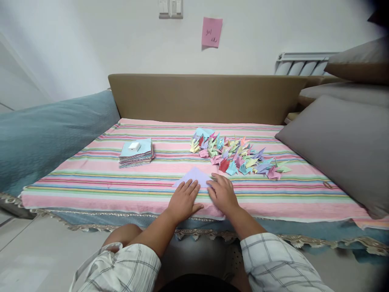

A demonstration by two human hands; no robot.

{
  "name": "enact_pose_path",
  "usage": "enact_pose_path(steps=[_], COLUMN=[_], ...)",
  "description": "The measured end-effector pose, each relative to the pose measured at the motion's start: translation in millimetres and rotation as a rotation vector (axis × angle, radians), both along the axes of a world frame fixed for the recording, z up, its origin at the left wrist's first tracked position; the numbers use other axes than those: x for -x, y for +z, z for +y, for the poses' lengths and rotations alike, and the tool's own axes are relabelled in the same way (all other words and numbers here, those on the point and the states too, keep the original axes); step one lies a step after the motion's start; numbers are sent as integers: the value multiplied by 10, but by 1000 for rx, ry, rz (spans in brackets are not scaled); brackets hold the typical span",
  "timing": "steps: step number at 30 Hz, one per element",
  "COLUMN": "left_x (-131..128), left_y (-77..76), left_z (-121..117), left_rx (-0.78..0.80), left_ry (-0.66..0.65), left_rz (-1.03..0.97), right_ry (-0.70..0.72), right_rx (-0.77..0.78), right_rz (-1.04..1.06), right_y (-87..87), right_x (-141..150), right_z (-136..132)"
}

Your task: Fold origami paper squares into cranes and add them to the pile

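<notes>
A lavender sheet of origami paper (194, 173), folded into a triangle with its point away from me, lies flat on the striped cloth (91, 186). My left hand (184, 198) rests on its near edge, fingers stretched out and palm down. At the right corner of the paper is my right hand (223, 194), its fingers apart and touching or very near that corner. Beyond the paper and to the right spreads a heap of folded paper cranes (234, 156) in many colours. Further left stands a stack of square paper sheets (136, 156) with a small white box (134, 146) on top.
The cloth covers a sofa seat with a brown backrest (197, 97). Grey cushions (337, 150) bound the right side, and a blue-covered armrest (54, 129) the left. A small brownish object (327, 185) lies near the cushion. A pink note (212, 32) is stuck on the wall.
</notes>
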State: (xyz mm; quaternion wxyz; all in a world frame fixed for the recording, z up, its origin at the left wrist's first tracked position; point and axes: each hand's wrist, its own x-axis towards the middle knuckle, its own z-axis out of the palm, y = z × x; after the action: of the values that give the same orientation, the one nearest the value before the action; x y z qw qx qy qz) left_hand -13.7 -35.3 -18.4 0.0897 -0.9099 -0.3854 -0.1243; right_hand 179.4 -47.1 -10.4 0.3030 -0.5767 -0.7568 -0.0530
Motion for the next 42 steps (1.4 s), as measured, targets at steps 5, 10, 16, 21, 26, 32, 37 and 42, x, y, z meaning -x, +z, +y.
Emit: enact_pose_path(steps=[5,10,16,21,26,32,37,42], left_x=[-1,-2,-7,1,1,-5,-4,-4], left_y=[20,26,42,28,17,56,93,87], left_z=[-9,-11,-17,-6,-3,-14,-19,-23], left_rx=[2,5,10,5,8,33,70,65], left_ry=[3,-1,3,-7,-6,-11,-20,2], left_rz=[-3,-15,-25,-37,-51,-75,-88,-76], right_ry=[64,-10,-94,-162,-155,233,257,191], right_rx=[39,133,218,257,110,87,213,326], right_rz=[-138,-140,-131,-116,-20,-80,-134,-157], right_y=[0,39,88,118,203,127,31,31], right_x=[144,39,-192,-367,-309,140,350,277], right_z=[-117,-131,-170,-184,-172,-126,-58,-111])
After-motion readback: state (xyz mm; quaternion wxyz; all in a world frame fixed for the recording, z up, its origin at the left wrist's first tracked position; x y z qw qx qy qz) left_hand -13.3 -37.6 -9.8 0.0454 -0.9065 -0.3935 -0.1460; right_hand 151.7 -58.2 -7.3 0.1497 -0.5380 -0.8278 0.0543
